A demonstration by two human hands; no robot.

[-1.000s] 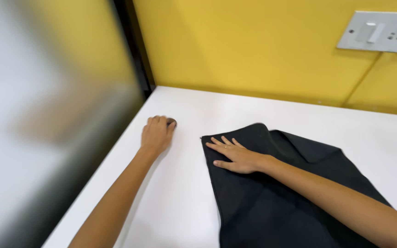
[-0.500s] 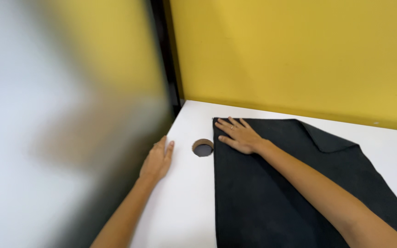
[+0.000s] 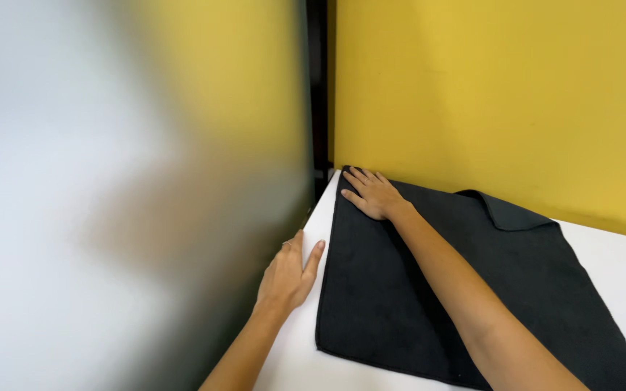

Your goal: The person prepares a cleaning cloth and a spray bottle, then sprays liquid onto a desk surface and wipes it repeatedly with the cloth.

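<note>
Black cloth (image 3: 429, 289) lying spread on white counter (image 3: 306, 362), far left corner reaching yellow wall (image 3: 487, 94). Right hand (image 3: 372, 192) pressing flat on that corner, fingers open, gripping nothing. Left hand (image 3: 288, 279) resting at counter's left edge just beside cloth, fingers loose and open. Risk: far right corner lying folded over; uneven pressing likely bunching cloth or dragging it off near edge.

Left side blurred; cloth (image 3: 429, 289) cut off bottom-right.

Indoor room, yellow wall (image 3: 487, 94), white table (image 3: 617, 261)
</note>
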